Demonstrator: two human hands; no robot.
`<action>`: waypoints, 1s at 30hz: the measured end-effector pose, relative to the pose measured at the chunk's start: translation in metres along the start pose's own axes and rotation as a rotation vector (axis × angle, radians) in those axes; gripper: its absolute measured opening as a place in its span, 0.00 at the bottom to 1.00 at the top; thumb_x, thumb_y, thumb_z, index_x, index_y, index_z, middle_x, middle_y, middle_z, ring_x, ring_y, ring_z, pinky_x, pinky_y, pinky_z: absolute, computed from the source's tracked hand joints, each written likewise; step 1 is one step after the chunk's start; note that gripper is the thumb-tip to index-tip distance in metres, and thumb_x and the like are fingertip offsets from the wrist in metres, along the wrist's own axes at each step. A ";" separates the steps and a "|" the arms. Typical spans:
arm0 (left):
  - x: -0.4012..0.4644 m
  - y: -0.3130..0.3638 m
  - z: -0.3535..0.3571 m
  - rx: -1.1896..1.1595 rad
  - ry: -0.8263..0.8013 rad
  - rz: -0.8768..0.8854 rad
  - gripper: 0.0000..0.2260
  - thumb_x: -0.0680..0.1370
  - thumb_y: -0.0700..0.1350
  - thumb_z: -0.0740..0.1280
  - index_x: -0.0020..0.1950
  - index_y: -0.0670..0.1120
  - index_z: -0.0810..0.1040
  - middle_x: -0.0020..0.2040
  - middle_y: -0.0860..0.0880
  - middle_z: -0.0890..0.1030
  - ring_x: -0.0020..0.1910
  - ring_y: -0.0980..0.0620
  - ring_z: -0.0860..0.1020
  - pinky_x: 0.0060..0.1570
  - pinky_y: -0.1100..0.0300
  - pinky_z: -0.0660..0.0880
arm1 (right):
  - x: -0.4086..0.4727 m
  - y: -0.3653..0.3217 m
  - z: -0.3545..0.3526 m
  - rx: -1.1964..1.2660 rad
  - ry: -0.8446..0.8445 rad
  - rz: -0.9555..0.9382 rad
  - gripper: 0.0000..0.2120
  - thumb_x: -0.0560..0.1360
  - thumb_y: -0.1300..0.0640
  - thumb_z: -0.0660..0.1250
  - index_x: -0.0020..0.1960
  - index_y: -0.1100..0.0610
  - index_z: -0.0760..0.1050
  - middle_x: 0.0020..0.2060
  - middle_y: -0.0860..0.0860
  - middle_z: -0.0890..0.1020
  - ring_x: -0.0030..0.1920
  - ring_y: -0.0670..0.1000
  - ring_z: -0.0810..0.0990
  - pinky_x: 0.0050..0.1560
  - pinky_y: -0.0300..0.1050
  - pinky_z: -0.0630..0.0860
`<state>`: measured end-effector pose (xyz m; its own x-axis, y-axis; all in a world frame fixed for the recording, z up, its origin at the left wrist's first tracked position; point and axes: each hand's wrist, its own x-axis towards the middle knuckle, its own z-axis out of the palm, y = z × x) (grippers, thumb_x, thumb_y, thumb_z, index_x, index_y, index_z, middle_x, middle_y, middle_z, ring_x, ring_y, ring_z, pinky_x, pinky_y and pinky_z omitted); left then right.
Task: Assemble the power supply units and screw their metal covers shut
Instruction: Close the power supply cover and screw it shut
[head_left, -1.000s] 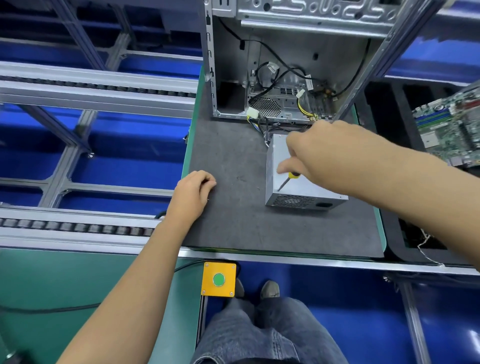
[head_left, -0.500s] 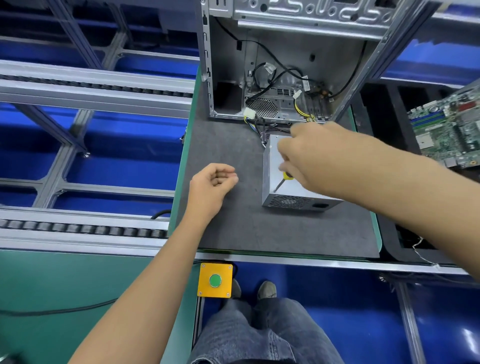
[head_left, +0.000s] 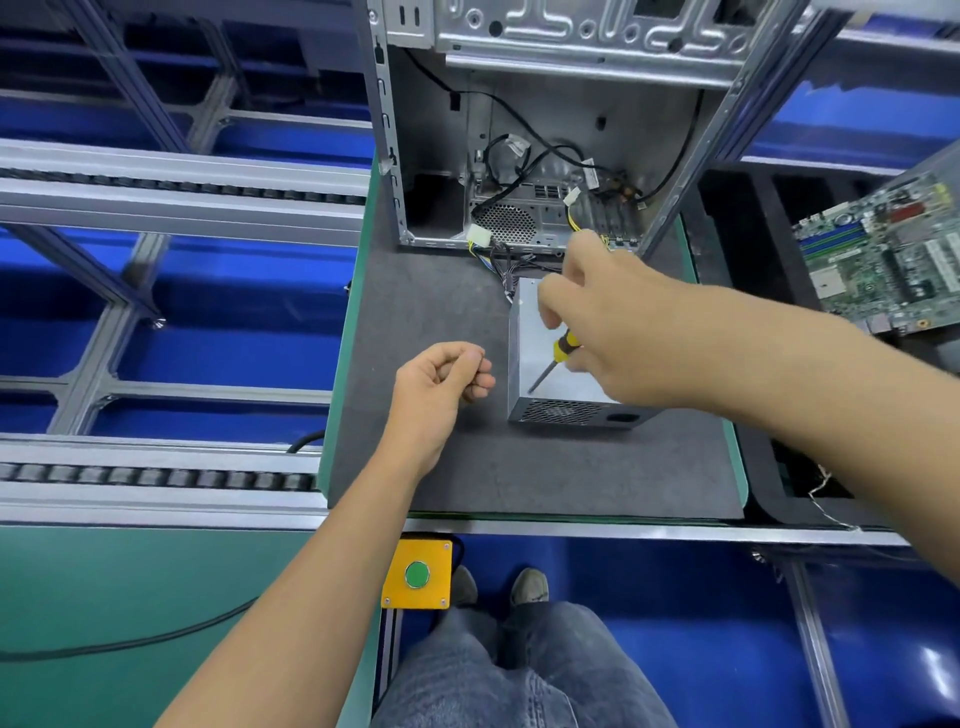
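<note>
On the dark grey mat of the counter (head_left: 467, 478), the grey metal power supply box (head_left: 540, 400) lies flat with its vented end toward you, its bundle of wires running back into the open silver computer case (head_left: 519, 130) beyond it. Your right hand (head_left: 618, 332) hangs over the box's top cover, fingers wrapped round the yellow-and-black screwdriver (head_left: 558, 353); its shaft slants down and left, tip at the cover's near left corner. Your left hand (head_left: 439, 376) hovers just left of the box, nearer that corner, fingers curled with thumb on forefinger as if pinching something small, perhaps a screw, though I cannot tell. Judging by this, the next move turns on bringing that pinch rightward to the spot under the tip. Inside the case you have only loose black cables and connectors; no board is fitted
</note>
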<state>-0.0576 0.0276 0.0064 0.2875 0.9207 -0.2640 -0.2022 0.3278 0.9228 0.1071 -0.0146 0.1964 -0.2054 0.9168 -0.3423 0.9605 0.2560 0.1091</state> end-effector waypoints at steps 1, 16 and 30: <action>0.000 0.000 0.000 -0.009 -0.011 -0.009 0.04 0.81 0.38 0.67 0.50 0.43 0.81 0.40 0.48 0.84 0.39 0.52 0.81 0.41 0.62 0.77 | -0.001 0.000 -0.001 0.036 0.002 -0.029 0.09 0.79 0.59 0.63 0.58 0.55 0.68 0.53 0.52 0.66 0.46 0.54 0.72 0.47 0.53 0.75; -0.002 0.007 0.010 -0.217 -0.050 -0.075 0.06 0.77 0.32 0.68 0.50 0.40 0.82 0.43 0.43 0.85 0.42 0.48 0.85 0.44 0.61 0.81 | 0.006 -0.001 0.003 -0.007 0.242 0.081 0.17 0.82 0.41 0.55 0.44 0.53 0.66 0.33 0.50 0.64 0.43 0.63 0.77 0.32 0.46 0.62; -0.004 0.006 0.018 -0.355 -0.054 -0.158 0.09 0.76 0.37 0.67 0.42 0.43 0.87 0.43 0.42 0.86 0.44 0.48 0.85 0.44 0.61 0.81 | 0.020 0.034 0.089 1.571 0.700 0.735 0.17 0.78 0.53 0.65 0.32 0.54 0.68 0.21 0.46 0.70 0.22 0.47 0.63 0.26 0.40 0.60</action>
<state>-0.0433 0.0222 0.0177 0.3876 0.8439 -0.3710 -0.4605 0.5259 0.7151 0.1527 -0.0151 0.1104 0.6378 0.7461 -0.1913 0.0711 -0.3044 -0.9499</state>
